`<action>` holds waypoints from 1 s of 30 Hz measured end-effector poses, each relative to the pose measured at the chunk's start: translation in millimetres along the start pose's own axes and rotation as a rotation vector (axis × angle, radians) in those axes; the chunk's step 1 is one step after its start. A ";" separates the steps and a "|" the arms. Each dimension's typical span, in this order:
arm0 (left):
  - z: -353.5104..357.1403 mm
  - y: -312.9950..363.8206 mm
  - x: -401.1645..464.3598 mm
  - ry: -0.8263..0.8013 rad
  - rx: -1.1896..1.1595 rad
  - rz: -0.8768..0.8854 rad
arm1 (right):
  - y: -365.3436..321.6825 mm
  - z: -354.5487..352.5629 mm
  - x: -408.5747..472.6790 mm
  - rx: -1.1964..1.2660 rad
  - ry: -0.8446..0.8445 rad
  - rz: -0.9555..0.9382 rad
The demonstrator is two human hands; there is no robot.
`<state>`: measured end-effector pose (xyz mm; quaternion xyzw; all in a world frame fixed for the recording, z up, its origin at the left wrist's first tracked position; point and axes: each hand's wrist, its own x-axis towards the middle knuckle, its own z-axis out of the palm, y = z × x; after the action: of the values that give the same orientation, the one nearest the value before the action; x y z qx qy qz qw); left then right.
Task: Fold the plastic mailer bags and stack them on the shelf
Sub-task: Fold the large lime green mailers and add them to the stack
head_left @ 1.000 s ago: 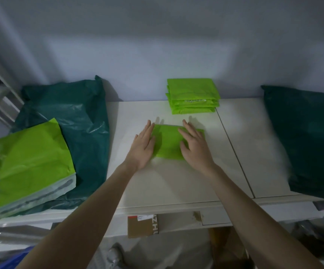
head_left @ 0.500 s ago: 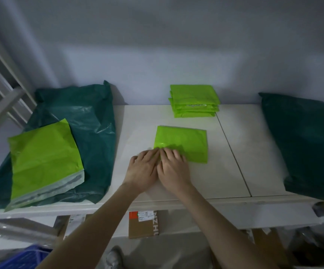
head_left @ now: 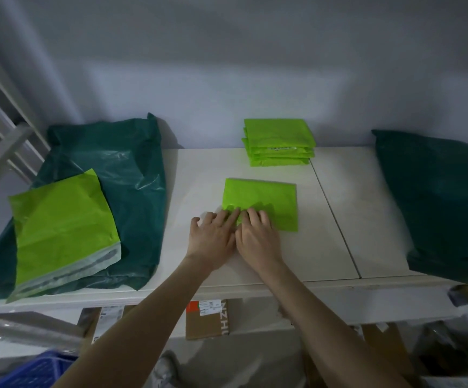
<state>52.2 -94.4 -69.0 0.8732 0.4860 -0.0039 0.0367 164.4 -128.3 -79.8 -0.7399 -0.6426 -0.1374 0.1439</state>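
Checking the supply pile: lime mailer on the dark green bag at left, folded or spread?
Spread. The lime mailer lies full-size, its grey seal strip exposed at the near edge.

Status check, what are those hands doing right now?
Left hand and right hand open, pressing folded green mailer. Stack behind. Nothing between.

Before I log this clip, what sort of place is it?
Probably a packing or stock room. Green mailer bags lie on a white shelf, a folded stack sits by the wall, and labelled cardboard boxes sit below.
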 end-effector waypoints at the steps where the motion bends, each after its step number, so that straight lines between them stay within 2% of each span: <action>1: -1.2 1.1 -0.2 -0.008 0.013 -0.005 | 1.2 -1.9 -0.8 -0.007 -0.010 0.006; 12: -3.3 11.0 -2.1 0.056 0.079 0.011 | 34.7 -4.7 -12.8 -0.072 -0.034 0.041; 20: -2.4 13.6 -1.4 -0.003 0.049 0.014 | 50.5 -8.2 -23.9 -0.056 -0.126 0.078; 30: -1.8 15.6 -0.6 0.001 0.006 -0.005 | 63.1 -9.5 -31.6 0.013 -0.152 0.091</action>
<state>65.1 -103.0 -66.2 0.8721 0.4881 -0.0049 0.0336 222.4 -169.1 -85.7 -0.7757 -0.6182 -0.0699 0.1057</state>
